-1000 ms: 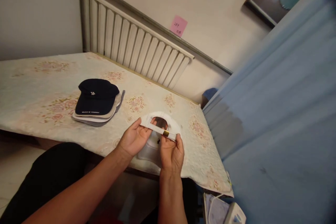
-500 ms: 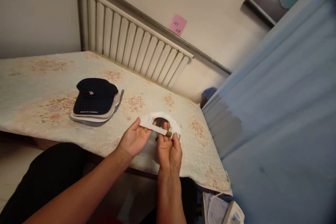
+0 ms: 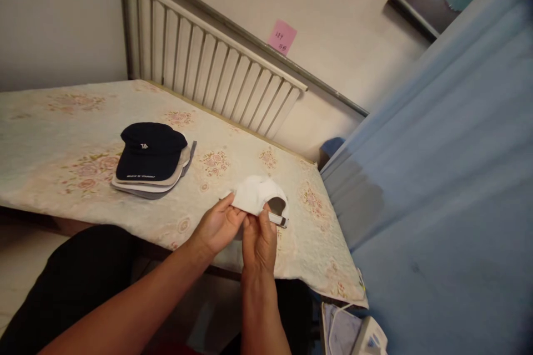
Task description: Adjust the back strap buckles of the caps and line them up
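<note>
I hold a white cap over the near edge of the table. My left hand pinches its left side and my right hand grips its lower edge from below. The cap's crown faces up and left. Its back strap with a small buckle hangs at the right. A stack of caps with a dark navy cap on top lies to the left on the flowered tablecloth.
A white radiator runs along the wall behind the table, with a pink sticky note above it. A blue curtain fills the right side. A pale object lies on the floor at the lower right.
The white cap has been turned: before, its back opening and strap faced me, now the crown shows and the strap hangs to the right. Both hands shifted slightly left.
</note>
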### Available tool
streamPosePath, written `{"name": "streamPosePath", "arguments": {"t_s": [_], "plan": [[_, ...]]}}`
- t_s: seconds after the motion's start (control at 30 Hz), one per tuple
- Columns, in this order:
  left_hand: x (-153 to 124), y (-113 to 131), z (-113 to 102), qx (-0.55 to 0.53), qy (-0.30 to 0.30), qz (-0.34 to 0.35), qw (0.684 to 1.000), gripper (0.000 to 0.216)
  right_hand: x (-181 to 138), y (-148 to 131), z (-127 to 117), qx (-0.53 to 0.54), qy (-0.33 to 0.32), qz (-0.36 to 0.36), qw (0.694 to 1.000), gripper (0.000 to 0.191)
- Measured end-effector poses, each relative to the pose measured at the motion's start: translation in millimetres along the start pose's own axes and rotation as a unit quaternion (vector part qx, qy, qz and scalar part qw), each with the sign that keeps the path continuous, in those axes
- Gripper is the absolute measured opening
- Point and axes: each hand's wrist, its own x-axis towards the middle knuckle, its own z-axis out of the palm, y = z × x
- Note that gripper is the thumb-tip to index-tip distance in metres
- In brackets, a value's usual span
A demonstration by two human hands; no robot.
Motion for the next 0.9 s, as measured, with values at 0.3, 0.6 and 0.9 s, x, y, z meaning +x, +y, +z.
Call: {"name": "streamPosePath", "arguments": {"t_s": [0.3, 0.6, 0.9], "plan": [[1.0, -0.1, -1.5, 0.006, -0.011, -0.002, 1.000, 0.039, 2.9, -10.3, 6.6, 0.009, 0.074, -0.011, 0.997, 0.025], [6.4, 13.3, -5.4, -0.010, -0.001, 0.023, 1.000, 0.038, 6.5, -27.4, -14.7, 0.068, 0.074, -0.019, 0.995, 0.028], [1.8, -5.4, -13.6, 0.019, 0.014, -0.021, 1.000, 0.037, -3.3, 2.1, -0.8, 0.021, 0.051, 0.005, 0.998, 0.048]]}}
